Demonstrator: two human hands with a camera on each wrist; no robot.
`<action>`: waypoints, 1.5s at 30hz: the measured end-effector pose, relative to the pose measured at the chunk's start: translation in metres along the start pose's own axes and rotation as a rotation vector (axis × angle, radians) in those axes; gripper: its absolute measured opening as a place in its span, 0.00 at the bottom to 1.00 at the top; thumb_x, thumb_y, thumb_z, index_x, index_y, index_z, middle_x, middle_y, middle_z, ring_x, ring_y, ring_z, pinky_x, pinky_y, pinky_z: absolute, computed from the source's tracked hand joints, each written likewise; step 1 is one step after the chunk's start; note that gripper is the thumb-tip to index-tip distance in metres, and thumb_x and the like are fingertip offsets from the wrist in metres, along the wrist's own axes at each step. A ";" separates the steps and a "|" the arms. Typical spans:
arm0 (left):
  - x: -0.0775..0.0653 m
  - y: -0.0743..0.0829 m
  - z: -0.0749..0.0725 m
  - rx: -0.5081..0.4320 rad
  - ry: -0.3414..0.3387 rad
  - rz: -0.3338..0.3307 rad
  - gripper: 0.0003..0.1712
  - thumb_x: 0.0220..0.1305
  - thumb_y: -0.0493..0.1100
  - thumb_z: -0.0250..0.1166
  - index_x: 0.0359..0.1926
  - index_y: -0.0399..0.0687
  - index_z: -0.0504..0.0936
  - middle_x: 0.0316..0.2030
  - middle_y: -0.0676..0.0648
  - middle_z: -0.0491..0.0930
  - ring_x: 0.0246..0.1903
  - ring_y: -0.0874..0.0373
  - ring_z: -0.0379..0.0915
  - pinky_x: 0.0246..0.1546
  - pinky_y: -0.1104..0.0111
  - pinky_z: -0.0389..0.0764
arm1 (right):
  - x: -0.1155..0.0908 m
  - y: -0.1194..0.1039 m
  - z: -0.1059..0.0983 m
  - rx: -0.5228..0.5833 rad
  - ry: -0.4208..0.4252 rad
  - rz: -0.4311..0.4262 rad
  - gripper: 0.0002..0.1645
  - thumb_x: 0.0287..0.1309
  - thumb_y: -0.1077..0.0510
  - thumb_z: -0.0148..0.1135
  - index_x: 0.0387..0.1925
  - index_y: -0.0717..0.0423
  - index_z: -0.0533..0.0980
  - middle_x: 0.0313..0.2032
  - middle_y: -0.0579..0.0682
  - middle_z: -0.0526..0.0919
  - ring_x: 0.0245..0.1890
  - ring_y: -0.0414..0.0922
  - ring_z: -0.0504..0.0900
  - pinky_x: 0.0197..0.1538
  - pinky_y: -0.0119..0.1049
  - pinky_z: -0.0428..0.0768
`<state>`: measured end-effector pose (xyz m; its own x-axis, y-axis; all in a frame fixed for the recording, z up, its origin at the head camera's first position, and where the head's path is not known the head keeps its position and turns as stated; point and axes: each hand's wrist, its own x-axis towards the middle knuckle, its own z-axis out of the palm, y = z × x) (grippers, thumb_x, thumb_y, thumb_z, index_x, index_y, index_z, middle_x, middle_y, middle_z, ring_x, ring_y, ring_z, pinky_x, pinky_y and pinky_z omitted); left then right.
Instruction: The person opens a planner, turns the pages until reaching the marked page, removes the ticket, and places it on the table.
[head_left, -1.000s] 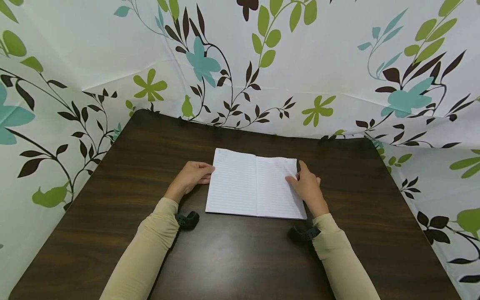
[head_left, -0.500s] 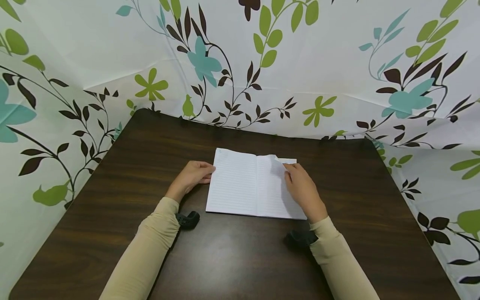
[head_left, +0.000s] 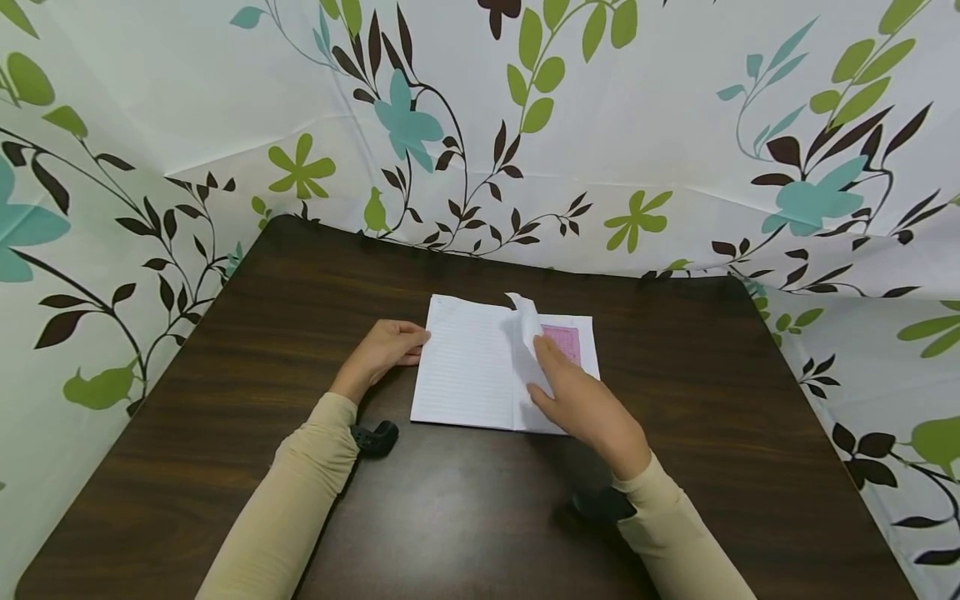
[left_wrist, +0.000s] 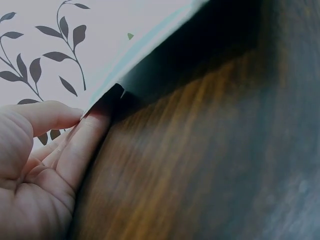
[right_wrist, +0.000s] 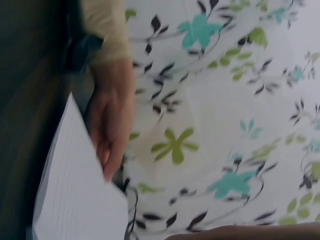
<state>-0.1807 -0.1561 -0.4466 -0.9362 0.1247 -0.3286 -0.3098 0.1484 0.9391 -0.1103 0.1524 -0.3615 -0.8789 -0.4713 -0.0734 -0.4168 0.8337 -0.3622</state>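
An open lined notebook point(head_left: 465, 367) lies on the dark wooden table. My left hand point(head_left: 386, 346) pinches its left edge; in the left wrist view the thumb lies above the cover and the fingers point(left_wrist: 80, 145) beneath it. My right hand point(head_left: 588, 400) is over the right half, its extended index finger behind a raised, curling page point(head_left: 527, 321) and its thumb apart in front. Under that page a pink printed panel point(head_left: 567, 340) shows, partly covered by the hand. The right wrist view catches the left hand point(right_wrist: 114, 125) at the notebook's edge.
The brown tabletop point(head_left: 450, 517) stretches around the notebook. A white cloth point(head_left: 660, 125) with leaves, flowers and birds hangs behind and at both sides. Each wrist wears a dark band with a camera, such as the left wrist camera point(head_left: 377, 439).
My right hand has moved left from the notebook's right edge, lifting and folding the page toward the spine. The pink panel has come into view. My left hand keeps its place.
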 end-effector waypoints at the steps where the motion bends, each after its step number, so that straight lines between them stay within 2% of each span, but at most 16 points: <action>1: 0.000 0.000 0.000 0.000 -0.001 0.000 0.22 0.77 0.40 0.60 0.61 0.25 0.78 0.42 0.45 0.85 0.33 0.67 0.82 0.38 0.76 0.86 | -0.003 -0.004 -0.001 0.009 -0.011 -0.013 0.42 0.74 0.57 0.58 0.79 0.71 0.53 0.79 0.68 0.55 0.80 0.61 0.57 0.78 0.59 0.63; 6: 0.000 0.000 -0.001 0.001 0.002 0.003 0.22 0.77 0.40 0.60 0.61 0.25 0.78 0.41 0.46 0.85 0.33 0.67 0.82 0.37 0.77 0.86 | -0.009 -0.021 0.007 0.025 -0.046 -0.065 0.47 0.69 0.61 0.59 0.80 0.70 0.49 0.81 0.69 0.48 0.81 0.66 0.52 0.78 0.60 0.61; 10: 0.000 0.000 -0.001 0.003 0.001 0.008 0.22 0.77 0.40 0.60 0.61 0.25 0.78 0.42 0.47 0.84 0.33 0.67 0.81 0.38 0.77 0.86 | -0.003 -0.031 0.025 -0.058 0.024 -0.115 0.44 0.63 0.68 0.61 0.78 0.71 0.56 0.79 0.71 0.55 0.78 0.70 0.57 0.77 0.61 0.64; 13: 0.000 0.000 -0.001 0.001 -0.003 0.009 0.21 0.77 0.40 0.59 0.61 0.25 0.79 0.41 0.47 0.84 0.33 0.67 0.81 0.38 0.76 0.86 | 0.002 -0.035 0.039 -0.126 0.088 -0.136 0.41 0.61 0.69 0.63 0.75 0.70 0.62 0.76 0.70 0.62 0.77 0.68 0.62 0.75 0.62 0.67; 18: 0.001 0.000 -0.001 0.001 -0.008 0.017 0.22 0.78 0.41 0.59 0.61 0.26 0.79 0.41 0.46 0.85 0.33 0.67 0.82 0.38 0.76 0.86 | 0.010 -0.035 0.057 -0.135 0.116 -0.176 0.38 0.64 0.64 0.67 0.73 0.67 0.66 0.75 0.69 0.65 0.76 0.66 0.65 0.75 0.60 0.68; 26: 0.001 -0.002 -0.002 0.006 -0.010 0.032 0.24 0.78 0.44 0.59 0.62 0.26 0.79 0.42 0.45 0.85 0.34 0.66 0.83 0.39 0.75 0.87 | 0.021 -0.030 0.080 -0.086 0.043 -0.256 0.39 0.74 0.50 0.63 0.78 0.59 0.63 0.79 0.60 0.61 0.80 0.56 0.61 0.80 0.52 0.63; 33: 0.001 -0.001 -0.002 0.012 -0.004 0.019 0.28 0.77 0.52 0.62 0.58 0.29 0.81 0.40 0.48 0.82 0.35 0.64 0.82 0.39 0.75 0.86 | 0.030 -0.034 0.094 -0.015 -0.028 -0.304 0.46 0.75 0.35 0.56 0.81 0.55 0.58 0.82 0.55 0.56 0.83 0.52 0.52 0.82 0.50 0.58; 37: 0.000 0.000 -0.002 0.043 -0.005 0.018 0.27 0.76 0.54 0.63 0.56 0.31 0.82 0.42 0.47 0.82 0.36 0.63 0.82 0.39 0.75 0.86 | 0.033 -0.036 0.096 0.095 -0.061 -0.307 0.45 0.75 0.36 0.56 0.81 0.52 0.57 0.83 0.52 0.53 0.84 0.50 0.47 0.84 0.50 0.54; 41: -0.001 0.000 -0.002 0.055 -0.014 0.042 0.23 0.76 0.49 0.64 0.57 0.31 0.82 0.45 0.44 0.83 0.37 0.64 0.82 0.40 0.75 0.86 | 0.037 -0.034 0.098 0.164 -0.084 -0.320 0.40 0.78 0.40 0.54 0.81 0.51 0.58 0.83 0.50 0.52 0.85 0.50 0.44 0.84 0.52 0.52; 43: -0.002 0.001 -0.001 0.053 -0.009 0.052 0.22 0.76 0.46 0.64 0.57 0.31 0.82 0.46 0.43 0.84 0.37 0.65 0.82 0.40 0.75 0.86 | 0.039 -0.033 0.098 0.195 -0.081 -0.316 0.38 0.79 0.42 0.54 0.80 0.50 0.59 0.83 0.50 0.54 0.85 0.50 0.46 0.83 0.53 0.53; 45: -0.003 0.001 0.000 0.047 -0.002 0.055 0.20 0.76 0.45 0.63 0.57 0.31 0.82 0.46 0.43 0.84 0.37 0.65 0.82 0.40 0.75 0.86 | 0.041 -0.030 0.095 0.239 -0.046 -0.309 0.34 0.79 0.45 0.53 0.79 0.51 0.63 0.80 0.50 0.61 0.83 0.49 0.54 0.82 0.51 0.58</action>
<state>-0.1782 -0.1566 -0.4451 -0.9514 0.1358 -0.2764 -0.2493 0.1874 0.9501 -0.1120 0.0809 -0.4418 -0.7070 -0.7064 0.0339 -0.5897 0.5623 -0.5797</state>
